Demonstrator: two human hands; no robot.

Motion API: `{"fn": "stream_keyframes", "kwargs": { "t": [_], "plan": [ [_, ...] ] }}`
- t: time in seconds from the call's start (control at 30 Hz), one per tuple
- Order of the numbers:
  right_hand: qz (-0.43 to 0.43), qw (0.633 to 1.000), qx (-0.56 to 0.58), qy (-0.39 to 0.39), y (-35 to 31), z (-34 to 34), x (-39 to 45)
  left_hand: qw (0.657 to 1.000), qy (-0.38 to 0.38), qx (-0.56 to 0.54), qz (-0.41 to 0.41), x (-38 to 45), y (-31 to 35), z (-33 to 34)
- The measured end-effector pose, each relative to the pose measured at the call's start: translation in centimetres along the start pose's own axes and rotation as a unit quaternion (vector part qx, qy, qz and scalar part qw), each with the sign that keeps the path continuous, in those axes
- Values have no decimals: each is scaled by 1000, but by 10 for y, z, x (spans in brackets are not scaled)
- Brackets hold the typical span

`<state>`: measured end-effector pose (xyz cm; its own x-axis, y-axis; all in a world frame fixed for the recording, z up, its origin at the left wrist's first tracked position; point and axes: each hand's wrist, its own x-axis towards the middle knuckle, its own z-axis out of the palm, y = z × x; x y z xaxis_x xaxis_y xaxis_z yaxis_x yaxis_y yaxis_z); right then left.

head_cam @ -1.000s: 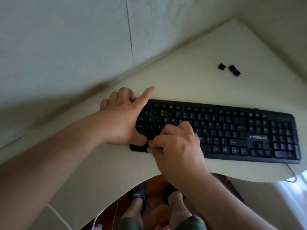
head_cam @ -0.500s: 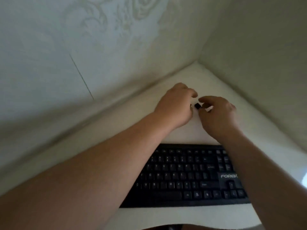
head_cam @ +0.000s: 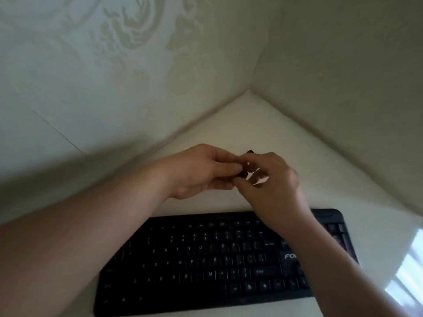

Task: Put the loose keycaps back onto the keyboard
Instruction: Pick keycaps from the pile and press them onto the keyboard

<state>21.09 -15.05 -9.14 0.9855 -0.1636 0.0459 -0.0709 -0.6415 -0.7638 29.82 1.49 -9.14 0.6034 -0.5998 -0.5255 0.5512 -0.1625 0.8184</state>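
The black keyboard [head_cam: 206, 264] lies across the near part of the white table [head_cam: 247, 124]. Beyond its far edge my two hands meet in the air. My left hand [head_cam: 201, 172] and my right hand [head_cam: 272, 179] both pinch a small black keycap [head_cam: 243, 173] between their fingertips. Another black keycap [head_cam: 250, 152] peeks out on the table just behind my right hand's fingers. My right forearm crosses over the keyboard's right part and hides the number pad area.
The table sits in a corner, with patterned walls [head_cam: 137, 65] close on the left and right. The keyboard's near edge runs close to the table's front edge. Bright window light falls at the far right.
Both hands left the keyboard's left end and reached to the loose keycaps in the far corner. They have since drawn back toward the keyboard with one keycap pinched between them.
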Motion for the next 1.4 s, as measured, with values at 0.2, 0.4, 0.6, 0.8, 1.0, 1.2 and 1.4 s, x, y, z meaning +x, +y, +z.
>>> {"fn": "stream_keyframes", "kwargs": {
  "t": [0.2,0.4,0.6,0.8,1.0,1.2,1.4],
  "plan": [
    [6,993,120,-3,-16,-1,-15,996,-69,-63,-14,-25,-2,-16],
    [-5,989,147,-6,-29,4,-27,994,-89,-59,9,-43,-5,-28],
    [-55,987,148,-25,-41,12,-37,990,-124,-60,12,-62,-13,-41],
    [-67,986,147,-48,-45,27,-46,989,-122,-85,10,-81,-27,-52],
    [-86,982,142,-96,-49,41,-48,987,-125,-102,6,-99,-39,-68],
    [-116,986,99,-69,-60,54,-52,988,-89,-126,20,-110,-49,-78],
    [-179,983,21,-45,-74,67,-51,989,-72,-124,23,-122,-51,-90]
  ]
}}
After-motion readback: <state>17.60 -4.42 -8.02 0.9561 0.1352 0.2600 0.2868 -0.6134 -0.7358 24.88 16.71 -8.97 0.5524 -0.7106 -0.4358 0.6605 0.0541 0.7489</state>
